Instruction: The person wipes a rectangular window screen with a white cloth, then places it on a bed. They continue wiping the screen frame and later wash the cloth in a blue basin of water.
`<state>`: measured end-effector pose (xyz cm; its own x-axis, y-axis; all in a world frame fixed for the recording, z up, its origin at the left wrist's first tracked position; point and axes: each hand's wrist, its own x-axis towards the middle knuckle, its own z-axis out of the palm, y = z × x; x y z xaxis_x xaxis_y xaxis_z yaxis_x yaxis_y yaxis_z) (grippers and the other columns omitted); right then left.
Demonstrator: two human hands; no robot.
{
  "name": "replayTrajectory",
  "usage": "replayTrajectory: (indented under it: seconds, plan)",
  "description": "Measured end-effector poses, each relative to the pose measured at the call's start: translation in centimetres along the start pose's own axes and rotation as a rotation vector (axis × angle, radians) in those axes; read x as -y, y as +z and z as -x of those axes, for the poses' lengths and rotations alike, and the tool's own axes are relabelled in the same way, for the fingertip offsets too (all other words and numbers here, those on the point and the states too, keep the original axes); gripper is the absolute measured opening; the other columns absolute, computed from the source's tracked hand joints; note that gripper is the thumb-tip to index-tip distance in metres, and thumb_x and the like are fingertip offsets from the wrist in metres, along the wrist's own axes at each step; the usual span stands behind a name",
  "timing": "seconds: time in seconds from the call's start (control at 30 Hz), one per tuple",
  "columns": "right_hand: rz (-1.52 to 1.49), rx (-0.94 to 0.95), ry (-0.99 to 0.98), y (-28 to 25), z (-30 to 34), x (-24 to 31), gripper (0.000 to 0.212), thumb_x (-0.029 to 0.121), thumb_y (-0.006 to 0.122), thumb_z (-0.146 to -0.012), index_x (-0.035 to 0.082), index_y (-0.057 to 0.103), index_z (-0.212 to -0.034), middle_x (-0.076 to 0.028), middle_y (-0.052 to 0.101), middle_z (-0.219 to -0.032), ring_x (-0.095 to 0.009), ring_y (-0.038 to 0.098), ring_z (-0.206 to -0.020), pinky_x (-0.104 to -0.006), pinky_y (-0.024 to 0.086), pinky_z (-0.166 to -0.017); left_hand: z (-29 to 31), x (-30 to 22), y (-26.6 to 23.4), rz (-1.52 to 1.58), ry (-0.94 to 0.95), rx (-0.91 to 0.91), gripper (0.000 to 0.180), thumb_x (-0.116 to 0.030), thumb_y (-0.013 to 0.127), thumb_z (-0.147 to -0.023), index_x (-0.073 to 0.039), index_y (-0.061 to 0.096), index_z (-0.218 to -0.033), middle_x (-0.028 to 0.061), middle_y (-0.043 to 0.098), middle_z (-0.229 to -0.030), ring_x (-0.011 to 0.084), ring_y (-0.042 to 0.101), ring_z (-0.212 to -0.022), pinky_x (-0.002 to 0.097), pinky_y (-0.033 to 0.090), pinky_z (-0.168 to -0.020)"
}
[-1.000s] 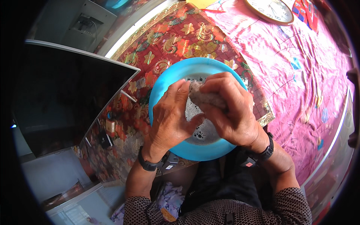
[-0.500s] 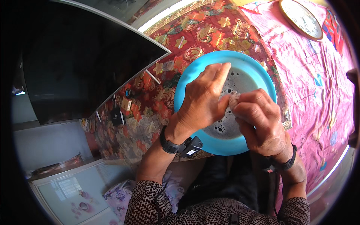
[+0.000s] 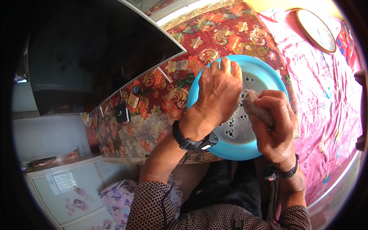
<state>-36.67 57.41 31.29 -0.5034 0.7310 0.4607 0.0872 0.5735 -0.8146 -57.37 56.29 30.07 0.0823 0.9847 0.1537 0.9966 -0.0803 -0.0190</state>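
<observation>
A crumpled, fuzzy grey-brown wad [image 3: 257, 109], perhaps wet cloth, is gripped in my right hand [image 3: 279, 128], its fingers and thumb pressed round it. It is above the soapy water in a round blue basin [image 3: 245, 154]. My left hand [image 3: 218, 90], back up, is over the basin's left side, knuckles near the far rim. Its fingers bend down and look curled; the palm and anything in it are hidden. The wad is just right of my left hand; whether they touch I cannot tell. Dark suds and bubbles float on the grey water [image 3: 239, 126].
The basin stands on a red floral cloth [image 3: 168, 96]. Left is a large dark screen [image 3: 96, 57], with a small box [image 3: 133, 101] and a black case [image 3: 122, 112] near it. Pink fabric [image 3: 318, 115] spreads on the right, with a round clock [image 3: 316, 30] at the far end.
My right hand has drawn right and slightly down, showing more of the wad. My left hand has turned back-up, its fingers more bent. The whole view has shifted a little.
</observation>
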Motion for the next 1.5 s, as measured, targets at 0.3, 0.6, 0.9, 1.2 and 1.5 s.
replayTrajectory:
  seconds: [0.3,0.6,0.9,1.2,1.5]
  plan:
    - [-0.129,0.144,-0.454,3.9,-3.7,4.8,0.036,0.005,0.08,-0.077,-0.003,0.072,-0.112,-0.019,0.071,-0.113,-0.035,0.071,-0.095,-0.0442,0.061,-0.081,-2.0,-0.3,1.7,-0.363,0.099,0.074,0.03,-0.013,0.074,-0.097,0.004,0.075,-0.121,0.0195,0.072,-0.116,0.0368,0.071,-0.114,0.052,0.06,-0.097]
    - [0.009,0.38,-0.276,-1.3,-3.8,2.7,0.034,0.002,0.078,-0.072,0.0,0.068,-0.105,-0.016,0.065,-0.098,-0.037,0.067,-0.085,-0.0485,0.057,-0.07,-1.4,2.7,1.0,-0.357,0.169,0.048,0.037,-0.016,0.073,-0.091,0.003,0.074,-0.123,0.0196,0.068,-0.116,0.036,0.069,-0.111,0.0504,0.054,-0.093]
    - [-0.191,0.218,-0.142,0.6,-3.1,1.8,0.046,-0.011,0.076,-0.073,-0.002,0.072,-0.117,-0.019,0.071,-0.107,-0.041,0.073,-0.094,-0.0487,0.06,-0.083,-2.4,2.6,1.9,-0.313,0.154,0.016,0.03,-0.022,0.072,-0.097,-0.003,0.078,-0.119,0.0154,0.07,-0.115,0.0359,0.07,-0.114,0.0527,0.053,-0.097]
    - [0.257,0.057,-0.365,3.8,-6.1,2.6,0.042,-0.002,0.08,-0.079,-0.008,0.073,-0.12,-0.019,0.07,-0.111,-0.036,0.071,-0.091,-0.0452,0.06,-0.076,-2.2,1.9,2.1,-0.35,0.254,-0.09,0.035,-0.027,0.069,-0.1,-0.003,0.074,-0.126,0.017,0.07,-0.122,0.0346,0.068,-0.116,0.0527,0.052,-0.103]
    - [0.05,0.197,-0.536,4.8,-5.0,3.1,0.036,0.007,0.082,-0.078,-0.007,0.074,-0.11,-0.018,0.072,-0.106,-0.032,0.072,-0.086,-0.0448,0.062,-0.071,-3.0,1.2,3.7,-0.451,0.214,0.031,0.031,-0.026,0.068,-0.103,-0.004,0.075,-0.124,0.0199,0.072,-0.132,0.0345,0.069,-0.119,0.0572,0.054,-0.103]
